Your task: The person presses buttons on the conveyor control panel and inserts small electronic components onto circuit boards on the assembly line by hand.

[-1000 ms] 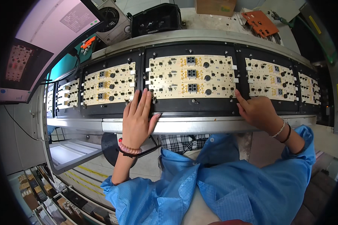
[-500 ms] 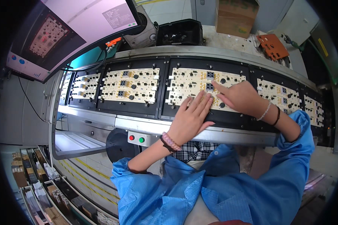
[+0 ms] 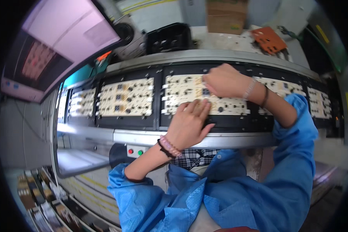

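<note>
A cream circuit board panel (image 3: 178,91) with black parts and small dark display blocks lies in a black carrier frame (image 3: 158,104) before me. My left hand (image 3: 187,121) rests flat on the panel's lower middle, fingers stretched out, holding nothing visible. Farther up the same panel, my right hand (image 3: 228,81) is curled in, its fingertips at the board near the upper display block. Blur and the hand itself hide whether anything is in its fingers. Just below stands a dark display block (image 3: 206,92), between the two hands.
Similar panels sit left (image 3: 125,96) and right (image 3: 280,86) along the metal-edged line. A monitor (image 3: 71,23) leans in at upper left. Behind stand a black bin (image 3: 168,36), a cardboard box (image 3: 227,15) and an orange plate (image 3: 269,40). A red-and-green button box (image 3: 136,151) hangs in front.
My right hand has gone from a pointing index finger to curled fingers and moved up over the panel's upper part. My left hand stays on the panel's lower part. The whole view has shifted.
</note>
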Tool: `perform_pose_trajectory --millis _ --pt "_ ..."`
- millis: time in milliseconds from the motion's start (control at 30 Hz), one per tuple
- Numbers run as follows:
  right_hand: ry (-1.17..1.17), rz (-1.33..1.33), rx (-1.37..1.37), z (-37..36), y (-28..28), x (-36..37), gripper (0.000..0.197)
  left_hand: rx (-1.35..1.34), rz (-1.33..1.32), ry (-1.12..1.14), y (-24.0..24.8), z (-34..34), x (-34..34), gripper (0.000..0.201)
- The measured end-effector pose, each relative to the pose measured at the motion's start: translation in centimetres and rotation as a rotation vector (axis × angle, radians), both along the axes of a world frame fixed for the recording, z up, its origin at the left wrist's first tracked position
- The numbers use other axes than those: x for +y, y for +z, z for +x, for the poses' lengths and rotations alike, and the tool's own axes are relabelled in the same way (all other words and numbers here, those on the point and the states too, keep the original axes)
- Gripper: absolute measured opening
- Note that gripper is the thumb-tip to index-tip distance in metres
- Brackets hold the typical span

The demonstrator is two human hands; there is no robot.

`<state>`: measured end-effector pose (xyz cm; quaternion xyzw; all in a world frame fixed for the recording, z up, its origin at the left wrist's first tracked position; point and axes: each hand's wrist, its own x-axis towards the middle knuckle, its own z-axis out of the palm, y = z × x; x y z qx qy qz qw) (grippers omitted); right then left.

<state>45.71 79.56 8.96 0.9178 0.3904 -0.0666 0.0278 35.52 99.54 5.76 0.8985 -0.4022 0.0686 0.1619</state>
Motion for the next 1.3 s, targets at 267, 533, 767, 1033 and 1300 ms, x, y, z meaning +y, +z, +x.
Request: perform_pose_trajectory --millis 267,533,767,1033,1300 --pt "0.016 1.279 1.506 -0.4 -3.2 -3.2 0.036 0.12 -0.319 -0.004 1.5 3.5 3.0 0.063" --pt "-0.185 1.998 1.734 -3.4 -3.5 0.0 0.065 -0.302 -0.138 -0.169 3.5 5.2 -1.7 0.046" --pt "-0.178 1.902 1.83 -5.0 -4.8 -0.2 0.069 -0.328 -0.159 -0.206 2.0 5.1 -1.3 0.033" --pt "-0.292 1.871 1.825 -4.8 -3.9 0.3 0.062 -0.383 -0.214 -0.255 2.3 6.2 1.3 0.039" --pt "-0.432 1.922 1.727 -4.8 -3.5 0.8 0.054 -0.391 -0.394 -0.216 0.3 7.3 2.9 0.041"
